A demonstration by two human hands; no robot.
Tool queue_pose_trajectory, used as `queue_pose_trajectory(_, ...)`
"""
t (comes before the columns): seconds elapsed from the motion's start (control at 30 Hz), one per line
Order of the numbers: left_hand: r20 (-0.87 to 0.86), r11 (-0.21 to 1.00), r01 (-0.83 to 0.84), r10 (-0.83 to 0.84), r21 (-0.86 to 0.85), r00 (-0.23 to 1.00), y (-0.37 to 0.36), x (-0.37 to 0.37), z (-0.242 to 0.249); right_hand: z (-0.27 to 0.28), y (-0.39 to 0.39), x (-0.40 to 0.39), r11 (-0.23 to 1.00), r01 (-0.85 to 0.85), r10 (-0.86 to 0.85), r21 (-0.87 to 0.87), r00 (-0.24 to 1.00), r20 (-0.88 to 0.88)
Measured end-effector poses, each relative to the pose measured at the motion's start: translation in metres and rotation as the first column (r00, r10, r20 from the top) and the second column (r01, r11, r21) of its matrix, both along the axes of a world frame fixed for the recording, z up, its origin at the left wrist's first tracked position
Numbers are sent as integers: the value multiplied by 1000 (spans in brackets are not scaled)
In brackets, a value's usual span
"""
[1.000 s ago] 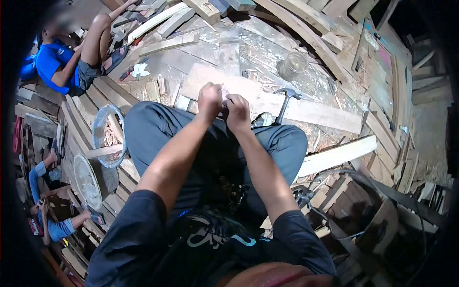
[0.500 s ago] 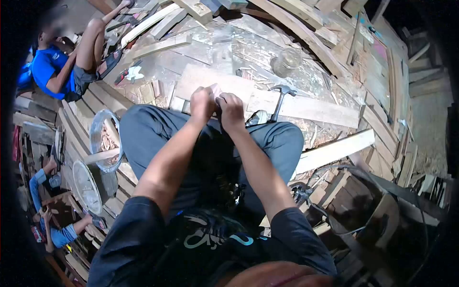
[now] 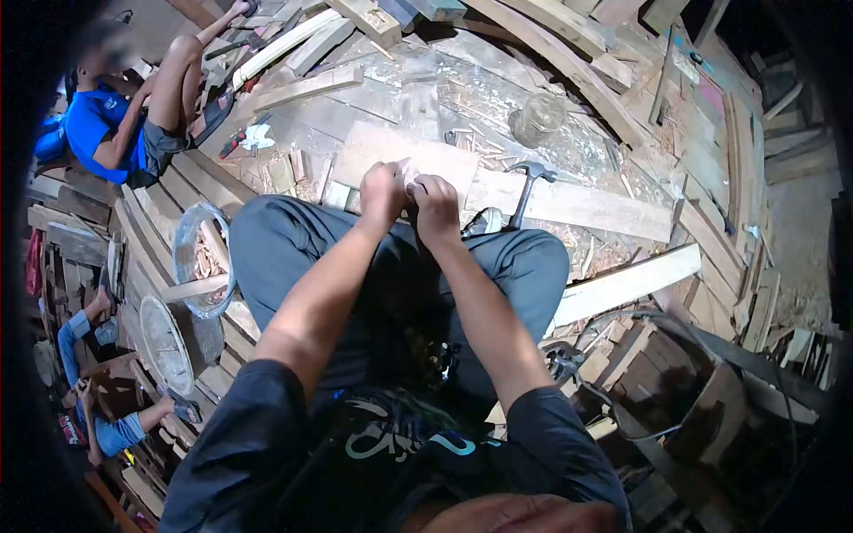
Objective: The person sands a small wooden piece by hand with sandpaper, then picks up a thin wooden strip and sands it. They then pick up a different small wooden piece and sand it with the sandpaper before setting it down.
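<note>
My left hand (image 3: 382, 197) and my right hand (image 3: 434, 206) are close together above my lap, both with curled fingers. Between them a small pale pinkish thing (image 3: 408, 169), thin like paper or plastic, sticks up from the fingertips; I cannot tell what it is. Beyond the hands lies a flat, light wooden board (image 3: 453, 164). A claw hammer (image 3: 522, 200) rests to the right of my right hand, its head lying across a long plank (image 3: 595, 209).
A cloudy glass jar (image 3: 537, 121) stands farther back among wood scraps. At left are a bucket of shavings (image 3: 203, 302) and a tilted round container (image 3: 166, 342). A person in blue (image 3: 107, 133) sits at upper left, another person (image 3: 124, 431) at lower left. Timber surrounds the work area.
The view has shifted slightly, so surroundings appear a little to the right. My hands stay together on the pale thing, with the right-hand fingers turned slightly.
</note>
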State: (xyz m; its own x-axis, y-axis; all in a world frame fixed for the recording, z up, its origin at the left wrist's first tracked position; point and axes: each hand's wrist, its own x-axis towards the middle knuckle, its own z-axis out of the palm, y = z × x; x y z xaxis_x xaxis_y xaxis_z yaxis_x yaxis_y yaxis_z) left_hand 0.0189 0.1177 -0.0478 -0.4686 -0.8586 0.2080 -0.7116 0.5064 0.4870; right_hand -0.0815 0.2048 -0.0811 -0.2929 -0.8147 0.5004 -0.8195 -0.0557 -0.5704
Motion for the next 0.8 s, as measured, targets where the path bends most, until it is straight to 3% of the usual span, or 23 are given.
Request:
queue_pose_trajectory(0.07, -30, 999, 2, -3, -38, 1000, -16, -7, -15, 0, 1, 0, 999, 2, -3, 51, 1000, 25)
queue_pose_trajectory(0.1, 18, 993, -92, 91, 80, 996, -19, -15, -12, 0, 2, 1, 997, 6, -7, 78, 1000, 16)
queue_pose_trajectory(0.2, 29, 993, -68, 66, 101, 997, -24, -15, -12, -2, 1, 0, 992, -5, 5, 128, 1000, -1)
queue_pose_trajectory(0.23, 16, 995, -68, 67, 79, 998, -21, -11, -15, -1, 2, 1, 1000, 12, -13, -23, 1000, -19)
queue_pose_trajectory(0.5, 18, 997, -42, 41, 66, 999, -16, -7, -16, 3, 0, 1, 999, 22, -22, -33, 1000, -22)
queue_pose_trajectory(0.6, 42, 984, -93, 88, 155, 995, -18, -13, -10, -2, 1, 0, 990, 6, -5, 140, 1000, -7)
queue_pose_trajectory(0.63, 7, 998, -67, 67, -1, 998, -12, -8, -13, -3, -1, 2, 998, 23, -25, -57, 999, -23)
queue_pose_trajectory(0.8, 23, 994, -87, 85, 73, 996, -4, -4, -6, 1, 1, 1, 999, 10, -11, -45, 1000, -7)
